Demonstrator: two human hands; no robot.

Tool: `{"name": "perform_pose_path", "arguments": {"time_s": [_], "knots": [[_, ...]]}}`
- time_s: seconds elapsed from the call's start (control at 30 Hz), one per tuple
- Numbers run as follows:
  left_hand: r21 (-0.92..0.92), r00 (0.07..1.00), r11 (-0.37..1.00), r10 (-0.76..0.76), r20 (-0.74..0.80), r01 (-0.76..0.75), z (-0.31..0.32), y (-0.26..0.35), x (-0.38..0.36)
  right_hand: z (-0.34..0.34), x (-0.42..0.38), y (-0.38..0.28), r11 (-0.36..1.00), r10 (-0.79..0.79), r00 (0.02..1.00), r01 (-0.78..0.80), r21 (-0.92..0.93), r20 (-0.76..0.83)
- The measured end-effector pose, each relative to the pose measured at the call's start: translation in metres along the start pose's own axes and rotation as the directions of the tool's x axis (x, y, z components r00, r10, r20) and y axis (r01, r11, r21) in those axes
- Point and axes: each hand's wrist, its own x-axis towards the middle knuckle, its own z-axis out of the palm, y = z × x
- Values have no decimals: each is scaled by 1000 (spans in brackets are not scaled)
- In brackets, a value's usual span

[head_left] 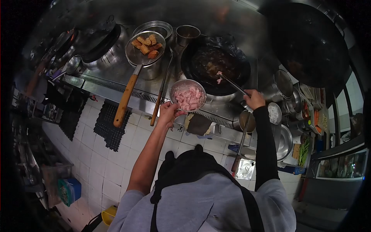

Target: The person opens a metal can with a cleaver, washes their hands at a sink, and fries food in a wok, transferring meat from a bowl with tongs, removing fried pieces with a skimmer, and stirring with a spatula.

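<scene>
Stainless-steel cooking counter point(110, 75) runs across the upper view; white tiled floor point(92, 154) below it, black mat point(112, 125) lying on the tiles. Worker stands facing the counter: grey shirt point(185, 205), dark apron straps, black sleeve on the right forearm only. Upper right, a big black pan point(309, 44). Near the middle of the counter, a smaller dark wok point(193, 73), brownish liquid in its bottom. Left of it, a mesh strainer point(135, 58) with a long wooden handle pointing back toward the worker; golden-brown chunks point(145, 49) heaped in the mesh. Between strainer and wok, a second long tool point(161, 91), wooden at its near end. Round metal bowl point(171, 92) at the wok's near left side, filled with pale pink meat point(189, 97); whether bowl and wok touch cannot be told. Left hand point(168, 113) bare, gripping the bowl at its near left rim, thumb and fingers close to the meat. Right hand point(254, 99) closed round a slender utensil point(234, 84), which slants over the wok's right side. Smallest item: pink scraps point(219, 77) at the utensil's far tip, above the wok's interior.
</scene>
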Motion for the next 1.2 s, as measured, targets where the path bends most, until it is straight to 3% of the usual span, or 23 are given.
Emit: {"name": "perform_pose_path", "arguments": {"time_s": [0.07,0.17,0.23,0.27,0.33,0.43,0.5,0.57,0.67,0.77,0.87,1.0,1.07,1.13,1.17,1.2], "knots": [[-32,1000,999,-17,-17,17,0,0,-4,10,3,1,1000,11,999,-11,2,-36],[-41,998,999,-23,-51,21,-7,0,-5,-40,-16,-51,994,107,994,-107,1,-10],[48,997,996,75,-6,-74,-13,-1,-3,-68,-40,-79,994,-103,994,102,-46,-33],[49,997,996,76,-10,-76,-14,1,-3,-75,-53,-95,994,-106,994,105,-43,-31],[143,987,977,150,53,-156,-13,8,-3,-80,-70,-126,937,-280,947,305,-169,160],[202,986,968,129,106,-149,-11,17,2,-46,-68,-134,872,-300,930,357,-336,211],[150,992,982,108,70,-117,-9,19,5,-58,-66,-138,863,-342,925,378,-335,163],[97,996,992,81,30,-84,-13,17,10,-82,-73,-142,922,-291,957,283,-264,9],[38,998,998,39,41,-41,-22,8,18,-89,-58,-112,963,-184,982,173,-208,-33],[51,1000,999,-1,-12,1,-19,3,13,-43,-24,-51,974,-56,995,71,-213,78],[-17,1000,1000,-25,-7,25,-16,2,7,-14,-16,-29,969,72,997,-68,-238,12],[7,999,999,40,31,-40,-16,2,1,-63,-52,-84,994,-40,997,33,-104,-60],[58,994,995,80,75,-84,-12,8,-1,-72,-67,-115,968,-239,971,241,-69,27],[214,982,964,128,137,-155,-7,16,-3,-53,-67,-132,957,-242,967,251,-142,78],[215,982,964,128,141,-157,-6,15,-2,-44,-67,-133,940,-244,960,269,-211,136],[192,982,970,126,138,-152,-6,15,1,-40,-64,-130,936,-288,954,300,-182,88]]}}
